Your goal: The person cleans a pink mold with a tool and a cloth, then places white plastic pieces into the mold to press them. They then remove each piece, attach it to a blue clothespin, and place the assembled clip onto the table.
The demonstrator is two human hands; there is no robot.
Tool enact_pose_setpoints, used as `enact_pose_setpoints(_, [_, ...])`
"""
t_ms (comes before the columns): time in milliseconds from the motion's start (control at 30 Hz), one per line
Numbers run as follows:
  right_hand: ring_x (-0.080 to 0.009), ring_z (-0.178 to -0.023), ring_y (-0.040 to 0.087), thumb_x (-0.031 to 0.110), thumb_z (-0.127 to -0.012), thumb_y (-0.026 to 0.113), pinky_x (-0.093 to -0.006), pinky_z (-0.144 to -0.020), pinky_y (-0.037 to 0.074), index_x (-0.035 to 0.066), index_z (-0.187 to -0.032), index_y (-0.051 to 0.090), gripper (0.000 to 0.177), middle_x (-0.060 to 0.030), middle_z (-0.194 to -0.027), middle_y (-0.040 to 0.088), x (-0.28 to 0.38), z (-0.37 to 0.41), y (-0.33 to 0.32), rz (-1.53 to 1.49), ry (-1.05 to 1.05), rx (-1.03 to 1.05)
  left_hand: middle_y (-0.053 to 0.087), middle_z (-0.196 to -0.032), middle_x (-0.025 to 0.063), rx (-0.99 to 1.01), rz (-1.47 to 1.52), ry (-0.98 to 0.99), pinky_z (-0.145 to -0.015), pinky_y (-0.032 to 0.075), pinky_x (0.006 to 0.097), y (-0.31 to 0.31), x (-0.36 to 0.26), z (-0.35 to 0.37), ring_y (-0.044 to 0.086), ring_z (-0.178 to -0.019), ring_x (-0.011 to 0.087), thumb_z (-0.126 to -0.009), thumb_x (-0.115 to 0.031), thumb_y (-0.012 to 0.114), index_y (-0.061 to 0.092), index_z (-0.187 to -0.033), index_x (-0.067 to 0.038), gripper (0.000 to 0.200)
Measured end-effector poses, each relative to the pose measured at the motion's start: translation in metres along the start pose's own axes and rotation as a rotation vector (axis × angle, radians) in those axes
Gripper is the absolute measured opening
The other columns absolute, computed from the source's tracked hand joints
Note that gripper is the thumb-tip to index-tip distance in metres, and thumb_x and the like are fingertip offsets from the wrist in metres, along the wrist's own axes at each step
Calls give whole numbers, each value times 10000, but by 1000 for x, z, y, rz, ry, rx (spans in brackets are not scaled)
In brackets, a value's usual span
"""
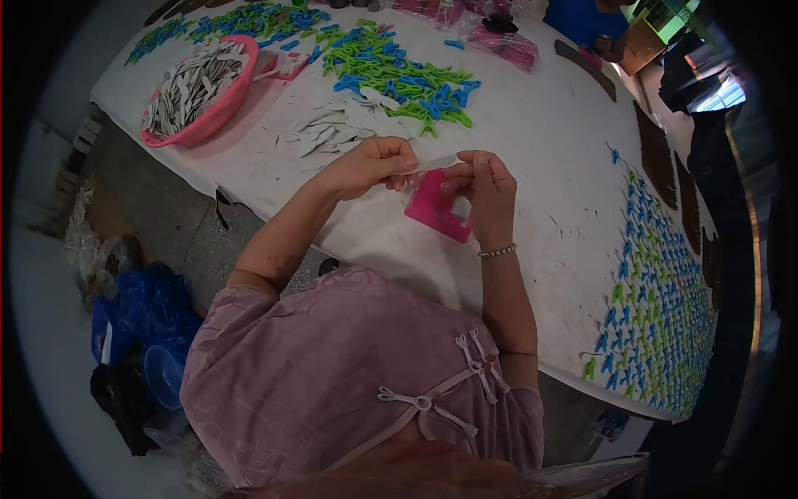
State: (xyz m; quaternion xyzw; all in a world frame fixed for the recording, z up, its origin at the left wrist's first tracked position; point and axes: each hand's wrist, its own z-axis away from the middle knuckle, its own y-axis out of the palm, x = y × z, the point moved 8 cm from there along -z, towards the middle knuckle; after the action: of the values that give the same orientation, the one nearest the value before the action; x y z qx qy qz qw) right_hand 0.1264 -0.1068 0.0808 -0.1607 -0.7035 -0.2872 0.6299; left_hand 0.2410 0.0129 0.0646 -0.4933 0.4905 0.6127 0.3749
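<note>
Both hands meet over the near edge of the table, with a thin white strip (pixel 437 164) stretched between them. My left hand (pixel 381 166) is closed, pinching the strip's left end between thumb and fingers. At the other end, my right hand (pixel 489 190) grips the strip with bent fingers, a beaded bracelet on its wrist. Just below the strip is a bright pink plastic piece (pixel 435 218) with a notch in its side, overlapped by the right fingers. Loose grey-white strips (pixel 337 133) lie in a small pile beyond my left hand.
A pink basin (pixel 241 96) full of similar strips stands at the left. Green and blue clothespins (pixel 382 66) are heaped at the back. Rows of clothespins (pixel 652 308) cover the white table's (pixel 540 133) right end. A person in blue (pixel 586 25) is at the far side.
</note>
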Motion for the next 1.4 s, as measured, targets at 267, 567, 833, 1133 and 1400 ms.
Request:
enact_pose_setpoints(267, [-89,-599,556,168,-967,496,-254,-609,515,-9,-1050,592,218,-37,-740,606,0,5,2,27,13,54,619,-776,17,-22,78,-75,-577,400,211,3,4,-1,513,-655,61,-943,-223,564,572,-877,-67,170])
enact_pose_setpoints(567, [-79,-665,568,109,-928,560,-240,-627,513,-11,-1081,589,197,-35,-785,607,-1,4,4,-48,-29,70,617,-755,28,-20,-27,38,-563,398,206,-1,-4,0,498,-605,56,-953,-220,537,574,-885,-64,174])
enact_pose_setpoints(833, [-82,-690,550,86,-882,621,-216,-641,476,-14,-1057,610,202,-77,-836,610,33,15,34,387,-500,-56,568,-673,16,-125,49,-8,-454,338,166,-9,-3,6,459,-513,40,-957,-240,534,559,-914,-62,185])
enact_pose_setpoints(1133, [-77,-703,566,70,-886,600,-216,-638,496,19,-1011,648,143,-47,-872,619,-6,-24,10,138,-60,105,445,-529,-38,-230,229,-118,-379,223,163,-21,5,15,305,-380,14,-957,-231,538,502,-866,-89,173])
enact_pose_setpoints(1400, [-94,-691,611,66,-865,627,-237,-621,507,8,-966,665,122,-44,-788,648,44,12,58,821,-812,267,447,-572,-27,-45,395,-141,-387,269,164,-12,12,6,313,-407,14,-954,-255,537,551,-1008,-75,188])
